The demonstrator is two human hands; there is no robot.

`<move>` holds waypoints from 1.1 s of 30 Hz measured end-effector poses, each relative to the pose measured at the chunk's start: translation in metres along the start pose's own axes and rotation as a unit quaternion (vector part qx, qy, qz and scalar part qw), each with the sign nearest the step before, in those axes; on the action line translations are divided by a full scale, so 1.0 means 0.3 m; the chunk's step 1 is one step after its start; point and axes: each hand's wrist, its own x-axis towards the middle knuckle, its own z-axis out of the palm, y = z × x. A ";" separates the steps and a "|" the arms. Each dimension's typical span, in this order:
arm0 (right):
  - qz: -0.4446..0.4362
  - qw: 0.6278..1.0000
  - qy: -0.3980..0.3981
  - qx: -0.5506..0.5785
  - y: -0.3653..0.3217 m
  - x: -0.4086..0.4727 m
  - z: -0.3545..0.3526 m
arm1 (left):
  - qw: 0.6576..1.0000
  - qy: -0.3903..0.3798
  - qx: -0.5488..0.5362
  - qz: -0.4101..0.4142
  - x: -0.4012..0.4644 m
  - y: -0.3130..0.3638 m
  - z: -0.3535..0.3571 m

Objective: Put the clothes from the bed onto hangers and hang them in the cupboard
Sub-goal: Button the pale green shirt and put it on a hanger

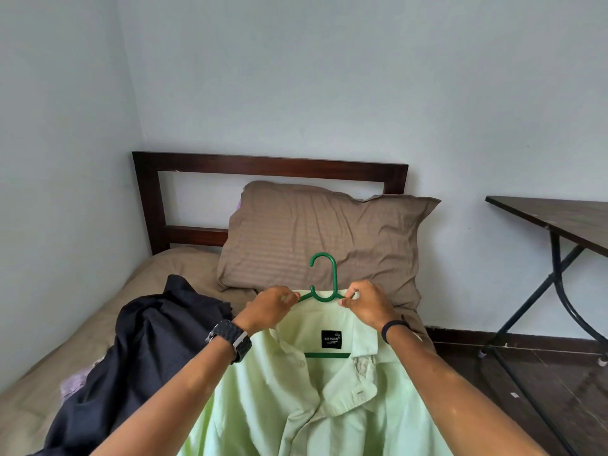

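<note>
Hands: left hand and right hand pinch the green hanger and collar.
Shirt: pale green shirt on the hanger, over the bed.
Risk: a shoulder could slip off when lifted — buttons undone.
Waiting: dark garment beside it.

One green hanger, two garments, one pillow, one table.

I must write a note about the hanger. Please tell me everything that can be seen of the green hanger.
The green hanger looks like plastic. Its round hook stands up in front of the brown pillow. Its shoulders sit inside the pale green shirt, and its lower bar shows through the open collar. The left hand and the right hand pinch the collar on its shoulders, one on each side of the hook.
</note>
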 end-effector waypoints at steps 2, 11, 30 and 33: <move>-0.001 0.994 0.045 -0.096 0.026 -0.007 0.003 | 0.992 -0.045 0.119 -0.010 0.006 0.018 0.008; 0.096 0.991 -0.055 -0.080 0.116 -0.016 0.059 | 0.995 -0.069 0.023 -0.075 0.076 0.063 0.154; 0.267 0.911 -0.005 0.313 0.353 0.044 0.315 | 0.993 -0.001 -0.111 -0.050 0.169 -0.123 0.542; 0.149 0.970 0.018 0.191 0.332 0.011 0.314 | 0.994 0.002 -0.108 -0.027 0.163 -0.154 0.560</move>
